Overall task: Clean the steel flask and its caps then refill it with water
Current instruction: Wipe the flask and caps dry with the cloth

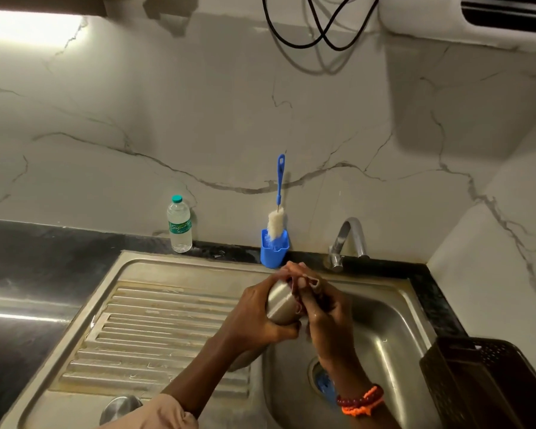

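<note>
Hands meet over the sink basin (393, 329) — your left hand (254, 317) grips the steel flask (280, 306), right hand (325, 317) pinches a scrubber (297, 287) against it — blue brush holder (273, 247) and tap (348, 239) just behind.

Your view dim and warm-toned, strip light (28, 27) blown out upper left, its glare streaking the bench (22, 314), cables (316, 29) throwing soft shadows on the wall, wide-angle bending at the edges, slight blur on your hands.

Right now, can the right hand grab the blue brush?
Probably not yet. The right hand is busy scrubbing the flask. The brush stands just behind it with nothing between.
</note>
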